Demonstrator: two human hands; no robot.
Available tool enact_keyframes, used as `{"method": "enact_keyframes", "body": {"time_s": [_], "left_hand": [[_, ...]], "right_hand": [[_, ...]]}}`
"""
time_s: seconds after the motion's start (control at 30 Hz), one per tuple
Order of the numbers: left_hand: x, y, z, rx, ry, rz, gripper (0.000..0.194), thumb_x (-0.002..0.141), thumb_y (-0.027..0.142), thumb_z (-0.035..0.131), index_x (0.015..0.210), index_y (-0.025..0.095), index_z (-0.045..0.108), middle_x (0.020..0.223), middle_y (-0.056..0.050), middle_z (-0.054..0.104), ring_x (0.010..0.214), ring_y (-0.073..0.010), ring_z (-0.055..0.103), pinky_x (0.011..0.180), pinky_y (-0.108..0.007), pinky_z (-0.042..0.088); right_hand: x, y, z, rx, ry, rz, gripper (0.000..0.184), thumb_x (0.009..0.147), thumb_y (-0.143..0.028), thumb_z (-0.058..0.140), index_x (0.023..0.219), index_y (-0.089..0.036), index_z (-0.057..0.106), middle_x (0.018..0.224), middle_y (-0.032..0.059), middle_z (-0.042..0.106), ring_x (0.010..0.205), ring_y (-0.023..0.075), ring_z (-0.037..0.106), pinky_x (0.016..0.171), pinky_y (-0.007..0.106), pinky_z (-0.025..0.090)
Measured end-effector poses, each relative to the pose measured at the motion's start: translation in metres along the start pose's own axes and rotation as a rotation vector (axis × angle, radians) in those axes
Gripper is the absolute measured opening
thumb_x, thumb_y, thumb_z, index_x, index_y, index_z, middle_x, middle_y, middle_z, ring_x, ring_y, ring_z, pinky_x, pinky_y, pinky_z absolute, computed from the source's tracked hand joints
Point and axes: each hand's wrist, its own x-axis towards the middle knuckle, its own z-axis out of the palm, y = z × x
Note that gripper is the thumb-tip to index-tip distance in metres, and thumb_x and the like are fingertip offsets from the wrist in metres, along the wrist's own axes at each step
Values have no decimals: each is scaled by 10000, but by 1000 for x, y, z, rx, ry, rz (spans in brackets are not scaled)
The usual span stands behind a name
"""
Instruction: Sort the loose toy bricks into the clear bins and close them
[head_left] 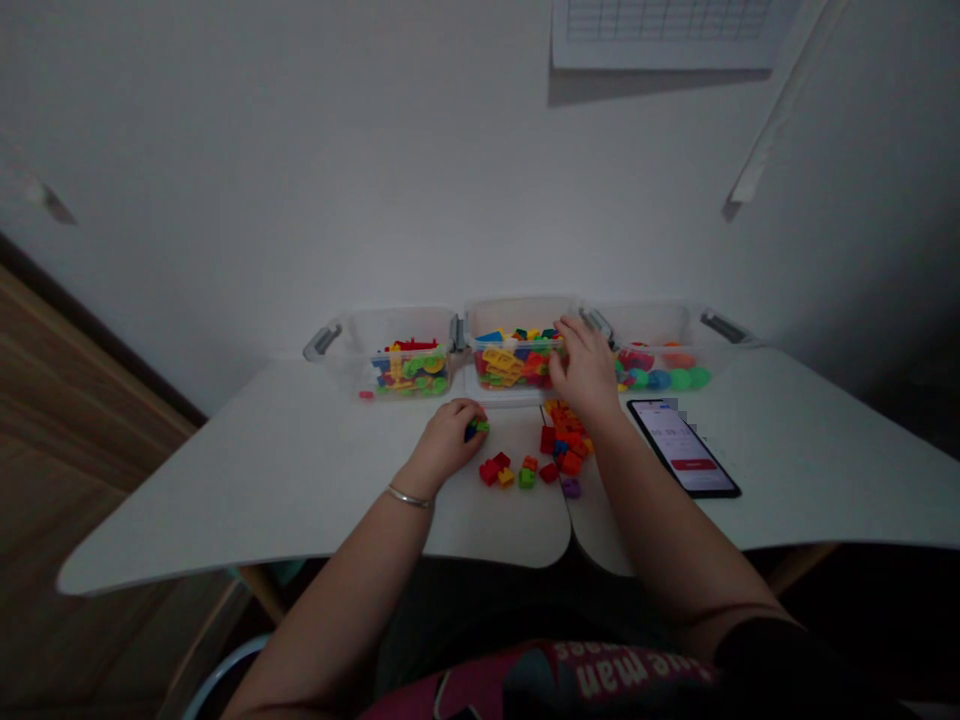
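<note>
My left hand rests low over the table with its fingers curled round small green and blue toy bricks. At the right end of the middle clear plastic box, my right hand reaches over the rim, thumb and fingers apart, and I see nothing held in it. That box contains mixed toy bricks in yellow, blue, red and green. Between my forearms lie loose bricks: red, yellow, green and purple. An orange and red pile sits just below my right hand.
The left clear box contains colourful pieces, and the right one has round green, blue and red pieces. A phone lies right of my right forearm. Two white table tops meet at a seam. A wall stands behind the boxes.
</note>
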Motion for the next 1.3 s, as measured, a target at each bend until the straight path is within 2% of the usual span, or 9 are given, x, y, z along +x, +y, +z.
{"method": "enact_keyframes", "body": {"time_s": [0.13, 0.27, 0.47, 0.6, 0.7, 0.87, 1.07, 1.17, 1.3], "left_hand": [[0, 0, 0, 2, -2, 2, 207, 822, 183, 635, 1028, 194, 635, 1140, -112, 630, 1100, -259, 596, 1012, -447, 495], [0, 1, 0, 0, -1, 5, 208, 829, 189, 628, 1037, 194, 631, 1150, -114, 627, 1108, -263, 593, 1016, -455, 492], [1, 2, -1, 4, -19, -5, 197, 836, 186, 624, 1033, 177, 631, 1152, -122, 630, 1115, -268, 583, 1023, -452, 483], [1, 1, -1, 5, -22, -7, 193, 839, 185, 625, 1031, 174, 632, 1151, -121, 630, 1115, -265, 583, 1025, -443, 480], [0, 3, -2, 9, -28, -14, 199, 845, 190, 620, 1042, 165, 630, 1150, -126, 628, 1111, -264, 582, 1020, -438, 480], [0, 5, -3, -3, -26, -26, 233, 859, 202, 605, 1088, 163, 618, 1155, -124, 633, 1111, -261, 579, 1022, -435, 473], [1, 2, 1, 21, -6, -55, 325, 839, 211, 616, 1157, 151, 591, 1160, -121, 640, 1107, -255, 580, 1029, -434, 464], [1, 1, 2, 46, 11, -77, 348, 829, 221, 627, 1165, 139, 588, 1150, -128, 644, 1087, -258, 588, 1014, -430, 472], [0, 2, 2, 55, 9, -77, 361, 830, 226, 631, 1177, 134, 588, 1155, -136, 646, 1084, -262, 593, 1005, -431, 475]], "right_hand": [[-1, -1, 0, -46, -60, -33, 433, 855, -247, 512, 1268, -149, 600, 1471, 159, 494, 1337, 351, 456, 1152, 593, 279], [-2, 0, 3, -69, -118, -41, 512, 836, -263, 551, 1332, -137, 539, 1531, 176, 410, 1383, 372, 390, 1162, 623, 222], [-1, -1, 3, -134, -155, -34, 605, 850, -285, 555, 1423, -119, 452, 1578, 191, 320, 1432, 371, 325, 1163, 598, 240], [0, -1, 2, -151, -178, 10, 665, 864, -302, 541, 1465, -67, 385, 1563, 224, 336, 1461, 369, 272, 1169, 577, 236], [-1, 1, 3, -120, -178, 8, 654, 859, -319, 546, 1458, -95, 407, 1567, 205, 340, 1474, 364, 243, 1178, 580, 210], [-6, 2, 6, 1, -53, 8, 593, 849, -301, 540, 1420, -163, 464, 1553, 156, 375, 1444, 328, 310, 1174, 566, 240], [-17, -11, 4, 229, 73, -136, 339, 863, -216, 510, 1172, -183, 644, 1252, 132, 653, 1201, 265, 559, 1074, 468, 401], [-24, -18, 7, 339, -53, -219, 249, 886, -193, 505, 1056, -193, 687, 1096, 104, 716, 1075, 236, 622, 995, 421, 461], [-33, -21, 16, 422, -350, -301, 211, 892, -193, 549, 1025, -204, 712, 1045, 81, 736, 1036, 221, 640, 959, 400, 479]]}}
